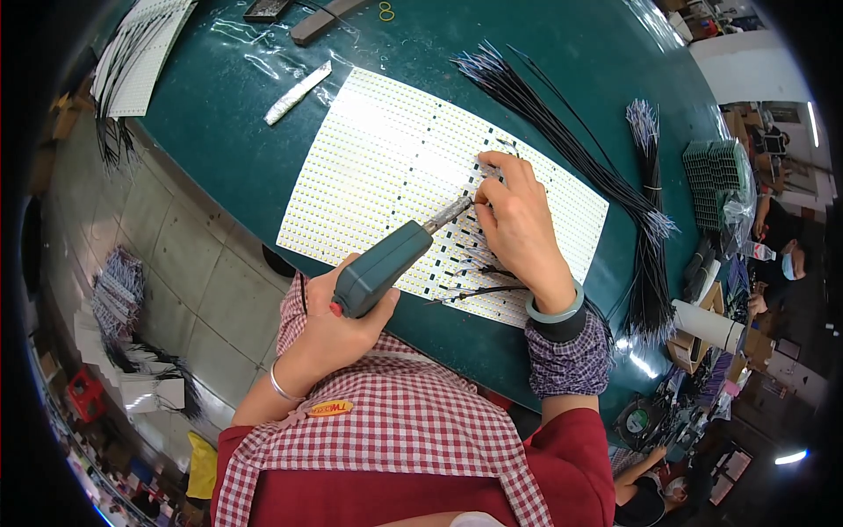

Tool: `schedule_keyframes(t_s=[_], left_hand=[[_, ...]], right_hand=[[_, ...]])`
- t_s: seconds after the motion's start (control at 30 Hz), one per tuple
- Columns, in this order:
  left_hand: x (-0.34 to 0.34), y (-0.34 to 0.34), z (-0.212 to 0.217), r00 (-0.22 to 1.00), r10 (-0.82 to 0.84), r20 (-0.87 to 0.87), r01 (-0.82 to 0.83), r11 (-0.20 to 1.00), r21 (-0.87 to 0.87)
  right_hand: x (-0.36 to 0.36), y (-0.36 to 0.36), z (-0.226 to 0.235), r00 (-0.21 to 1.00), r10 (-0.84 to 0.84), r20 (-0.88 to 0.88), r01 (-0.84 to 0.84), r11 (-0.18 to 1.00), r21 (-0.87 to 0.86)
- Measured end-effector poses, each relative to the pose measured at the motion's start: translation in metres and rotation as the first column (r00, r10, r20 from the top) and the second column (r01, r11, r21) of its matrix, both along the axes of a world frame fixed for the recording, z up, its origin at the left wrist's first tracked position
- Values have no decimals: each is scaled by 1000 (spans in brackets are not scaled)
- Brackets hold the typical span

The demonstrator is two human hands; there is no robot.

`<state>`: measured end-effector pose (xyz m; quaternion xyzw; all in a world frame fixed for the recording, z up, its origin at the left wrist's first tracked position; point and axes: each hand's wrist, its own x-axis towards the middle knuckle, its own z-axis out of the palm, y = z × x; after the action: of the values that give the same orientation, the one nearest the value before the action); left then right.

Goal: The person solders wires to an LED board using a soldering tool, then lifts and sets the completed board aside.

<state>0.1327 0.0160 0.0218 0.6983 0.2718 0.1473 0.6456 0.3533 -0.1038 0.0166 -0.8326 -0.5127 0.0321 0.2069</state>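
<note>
My left hand (338,318) is wrapped around the dark green grip of a soldering gun (383,268). Its metal tip reaches up and right to the fingertips of my right hand (520,215). Those fingers are bent in a pinch on a thin wire (475,203), whose end is mostly hidden by the hand and the tip. Beneath both lies a white LED panel (364,149) with rows of small yellowish dots and dark pads, tilted on the table. Several short black wires with pale ends (479,292) rest on the panel below my right hand.
A long bundle of black wires (562,132) lies right of the panel, with another bundle (648,162) beyond. A white wrapped strip (299,92) and a grey bar (327,21) are on the green table (219,114). Stacked green boards (713,180) stand far right, near other people.
</note>
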Motion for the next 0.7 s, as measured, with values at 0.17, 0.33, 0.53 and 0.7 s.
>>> schedule_keyframes(t_s=[0.17, 0.33, 0.53, 0.7], left_hand=[[0, 2, 3, 997, -62, -43, 63, 997, 42], [-3, 0, 4, 999, 0, 49, 0, 1000, 2], [-9, 0, 6, 998, 44, 52, -43, 999, -17], [-13, -1, 4, 998, 53, 39, -52, 999, -16]], right_hand=[[0, 0, -1, 1000, 9, 1, -9, 1000, 7], [0, 0, -1, 1000, 9, 1, -9, 1000, 12], [-1, 0, -1, 1000, 6, -7, -6, 1000, -3], [0, -3, 0, 997, -5, -76, 9, 999, 41]])
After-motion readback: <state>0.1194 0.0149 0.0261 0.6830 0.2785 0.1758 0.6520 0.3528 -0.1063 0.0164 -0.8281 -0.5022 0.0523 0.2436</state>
